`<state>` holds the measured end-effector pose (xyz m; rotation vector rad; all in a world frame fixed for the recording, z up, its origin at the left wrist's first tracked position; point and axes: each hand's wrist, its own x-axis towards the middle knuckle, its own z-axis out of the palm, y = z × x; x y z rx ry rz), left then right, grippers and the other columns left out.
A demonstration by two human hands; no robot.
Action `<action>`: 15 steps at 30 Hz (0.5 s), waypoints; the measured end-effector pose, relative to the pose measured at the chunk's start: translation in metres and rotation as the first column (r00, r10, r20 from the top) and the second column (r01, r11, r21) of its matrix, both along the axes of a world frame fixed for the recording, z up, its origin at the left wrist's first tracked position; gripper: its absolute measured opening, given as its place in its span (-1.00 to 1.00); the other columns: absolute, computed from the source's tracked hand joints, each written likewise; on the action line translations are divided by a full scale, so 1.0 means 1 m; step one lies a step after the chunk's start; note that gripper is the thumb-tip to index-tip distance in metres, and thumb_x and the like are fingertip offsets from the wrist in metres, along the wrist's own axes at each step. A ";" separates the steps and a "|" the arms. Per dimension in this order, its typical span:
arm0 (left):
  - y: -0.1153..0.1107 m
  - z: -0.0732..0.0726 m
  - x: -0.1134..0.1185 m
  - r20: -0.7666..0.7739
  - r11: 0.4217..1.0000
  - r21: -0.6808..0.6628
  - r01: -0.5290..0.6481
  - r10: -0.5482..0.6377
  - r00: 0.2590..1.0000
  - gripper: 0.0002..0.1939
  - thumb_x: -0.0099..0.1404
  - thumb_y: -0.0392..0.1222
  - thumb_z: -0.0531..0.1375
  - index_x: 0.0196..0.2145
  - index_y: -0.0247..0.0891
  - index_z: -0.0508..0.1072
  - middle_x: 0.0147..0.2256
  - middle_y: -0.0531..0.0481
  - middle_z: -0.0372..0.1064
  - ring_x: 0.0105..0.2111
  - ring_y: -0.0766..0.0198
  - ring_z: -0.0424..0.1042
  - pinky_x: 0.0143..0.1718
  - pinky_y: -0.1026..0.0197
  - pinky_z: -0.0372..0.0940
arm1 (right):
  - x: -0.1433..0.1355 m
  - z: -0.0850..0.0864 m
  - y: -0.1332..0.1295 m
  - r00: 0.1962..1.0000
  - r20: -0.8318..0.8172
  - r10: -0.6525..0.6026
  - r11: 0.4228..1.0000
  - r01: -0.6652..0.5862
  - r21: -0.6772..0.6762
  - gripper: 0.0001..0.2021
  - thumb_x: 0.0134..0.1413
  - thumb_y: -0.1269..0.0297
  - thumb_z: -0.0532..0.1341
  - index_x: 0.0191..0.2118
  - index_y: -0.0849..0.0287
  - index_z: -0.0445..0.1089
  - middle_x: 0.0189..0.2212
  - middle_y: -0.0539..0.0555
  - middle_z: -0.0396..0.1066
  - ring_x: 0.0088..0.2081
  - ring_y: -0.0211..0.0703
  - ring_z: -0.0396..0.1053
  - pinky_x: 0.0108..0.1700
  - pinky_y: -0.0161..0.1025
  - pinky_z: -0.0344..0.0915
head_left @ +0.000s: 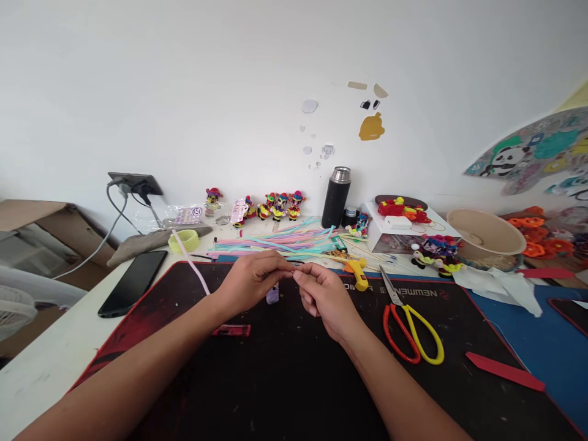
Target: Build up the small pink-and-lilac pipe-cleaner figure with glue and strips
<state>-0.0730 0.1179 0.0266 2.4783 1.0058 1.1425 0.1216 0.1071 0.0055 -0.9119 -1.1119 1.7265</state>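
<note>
My left hand (252, 278) and my right hand (328, 297) meet fingertip to fingertip above the black mat (294, 373), both closed in a pinch. A pale pink pipe cleaner (190, 262) slants up and leftward from behind my left wrist, apparently held in that hand. What lies between the touching fingertips is too small and covered to make out. Just beneath the hands is a small purple item (272, 294). A pink-red strip-shaped object (232, 330) lies partly behind my left forearm. To the right of my right hand rest scissors (399, 306) with red and yellow handles.
Pastel pipe cleaners (275, 242) are heaped behind the mat, beside a yellow glue gun (358, 272). A black thermos (337, 199), small figurines (280, 207) and a white box (404, 236) stand along the wall. A phone (133, 285) lies left; a red strip (505, 371) lies right.
</note>
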 end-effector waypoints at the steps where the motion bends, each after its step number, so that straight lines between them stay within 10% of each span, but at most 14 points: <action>1: 0.000 0.000 0.000 0.005 1.000 -0.001 -0.001 0.001 1.000 -0.84 0.48 -0.23 0.22 -0.14 -0.20 0.64 -0.31 -0.04 0.59 -0.32 0.26 0.57 -0.27 0.29 0.43 | 0.000 0.000 0.000 1.000 0.001 -0.001 1.000 0.001 0.000 -0.64 0.04 -0.02 0.43 -0.28 0.17 0.42 -0.69 -0.21 0.18 -0.73 -0.42 0.01 -0.69 -0.41 -0.10; 15: 0.000 0.000 -0.002 -0.022 1.000 -0.029 -0.002 0.001 1.000 -0.88 0.47 -0.27 0.23 -0.18 -0.24 0.61 -0.32 -0.02 0.57 -0.33 0.29 0.53 -0.27 0.29 0.37 | 0.000 -0.002 0.000 1.000 0.018 -0.008 1.000 0.008 0.001 -0.67 0.06 0.00 0.41 -0.28 0.16 0.41 -0.69 -0.21 0.17 -0.73 -0.43 0.01 -0.68 -0.41 -0.10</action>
